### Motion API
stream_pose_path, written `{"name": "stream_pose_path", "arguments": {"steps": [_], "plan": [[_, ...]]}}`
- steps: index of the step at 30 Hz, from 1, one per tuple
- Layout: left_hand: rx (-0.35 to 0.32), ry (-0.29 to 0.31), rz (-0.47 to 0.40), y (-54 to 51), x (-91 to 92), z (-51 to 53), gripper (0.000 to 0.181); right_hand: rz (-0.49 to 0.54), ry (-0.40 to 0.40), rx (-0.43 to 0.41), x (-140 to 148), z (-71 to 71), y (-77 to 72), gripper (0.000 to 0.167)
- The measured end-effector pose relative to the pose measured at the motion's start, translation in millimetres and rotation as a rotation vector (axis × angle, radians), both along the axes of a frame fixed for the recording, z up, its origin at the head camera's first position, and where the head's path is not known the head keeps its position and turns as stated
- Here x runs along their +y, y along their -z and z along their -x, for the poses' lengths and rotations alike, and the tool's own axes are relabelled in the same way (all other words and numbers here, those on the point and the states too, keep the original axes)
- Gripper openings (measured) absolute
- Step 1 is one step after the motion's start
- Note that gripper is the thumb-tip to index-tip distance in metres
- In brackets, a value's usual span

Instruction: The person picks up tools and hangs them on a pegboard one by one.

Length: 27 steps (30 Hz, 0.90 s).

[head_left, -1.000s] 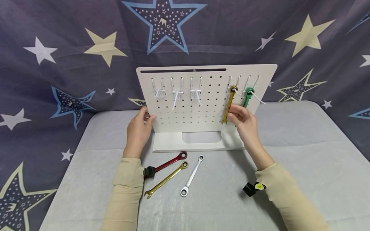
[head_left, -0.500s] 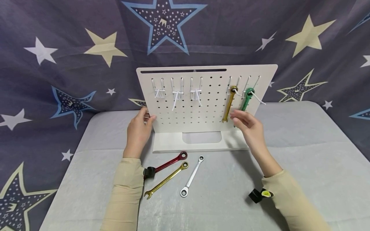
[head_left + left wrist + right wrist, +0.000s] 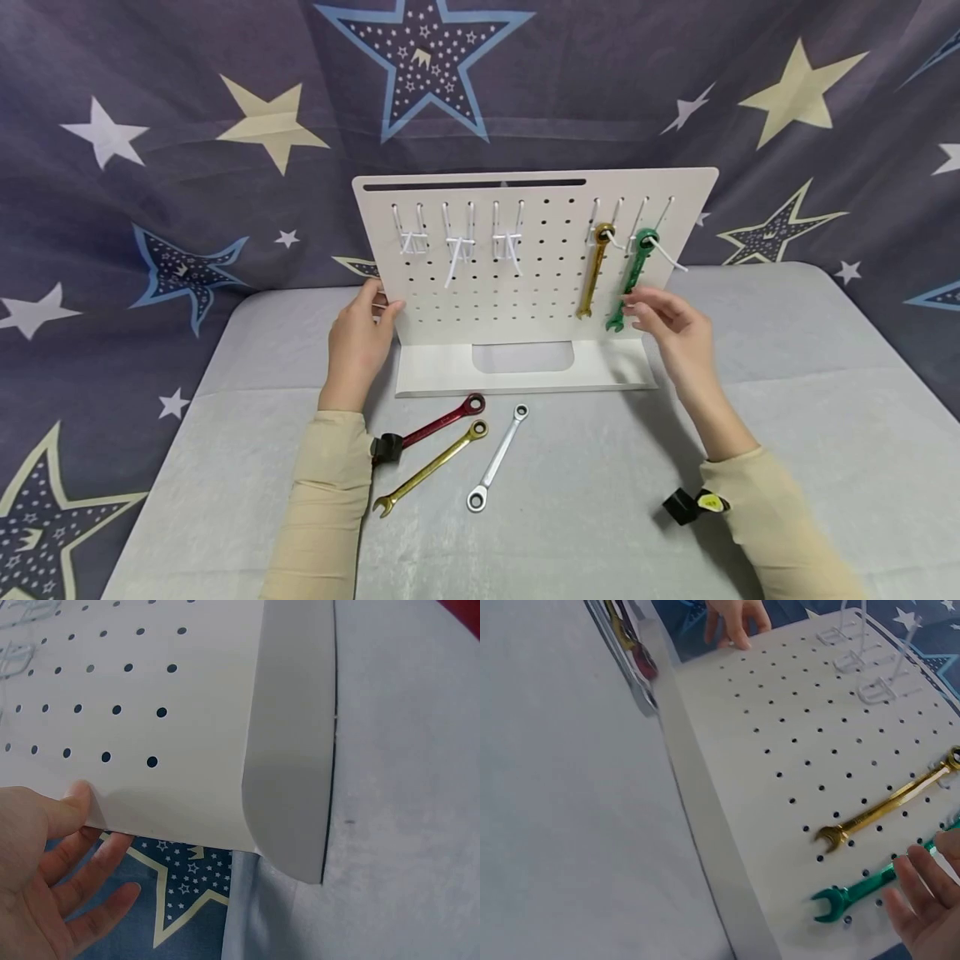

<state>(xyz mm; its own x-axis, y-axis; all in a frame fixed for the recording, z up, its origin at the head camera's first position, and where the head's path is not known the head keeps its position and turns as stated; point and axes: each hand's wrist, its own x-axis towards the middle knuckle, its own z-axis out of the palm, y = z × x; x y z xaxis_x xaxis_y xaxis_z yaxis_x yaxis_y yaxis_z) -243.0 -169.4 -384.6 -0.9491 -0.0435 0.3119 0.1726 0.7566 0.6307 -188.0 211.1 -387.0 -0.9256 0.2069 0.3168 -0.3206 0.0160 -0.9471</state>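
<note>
My left hand grips the left edge of a white pegboard, thumb on its front and fingers behind; the left wrist view shows this thumb close. Two combination wrenches hang from hooks at the board's right: a gold wrench and, right of it, a green wrench. My right hand is at the lower part of the green wrench, its fingers loosely bent. In the right wrist view those fingers lie beside and partly over the green shaft; whether they touch it I cannot tell.
On the grey table in front of the board lie a red wrench, partly behind the left wrist camera, a second gold wrench and a silver wrench. Several white hooks on the board's left hold nothing. A star-patterned cloth hangs behind.
My right hand has moved right, from the hanging gold wrench to the green wrench, uncovering the green one's lower end. The left hand stays on the board's edge.
</note>
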Motion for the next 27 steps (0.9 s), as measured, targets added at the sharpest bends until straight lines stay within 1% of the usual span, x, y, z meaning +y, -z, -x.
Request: {"name": "stream_pose_path", "arguments": {"steps": [5, 10, 15, 20, 27], "plan": [[-0.008, -0.001, -0.005, -0.1, 0.2, 0.2, 0.028, 0.058, 0.064, 0.013, 9, 3.3, -3.8, 0.020], [-0.015, -0.009, -0.001, -0.4, 0.4, 0.0, 0.028, 0.109, 0.118, 0.041, 20, 9.8, -7.0, 0.014], [-0.017, -0.012, 0.000, 0.0, 0.4, 0.4, 0.028, 0.130, 0.184, 0.066, 29, 16.6, -9.4, 0.010], [-0.005, -0.008, 0.000, 1.0, 0.4, 0.6, 0.027, 0.129, 0.232, 0.058, 35, 22.6, -11.2, 0.010], [0.006, 0.000, 0.000, 1.7, -0.2, 1.1, 0.028, 0.154, 0.255, 0.028, 37, 31.6, -12.9, 0.015]]}}
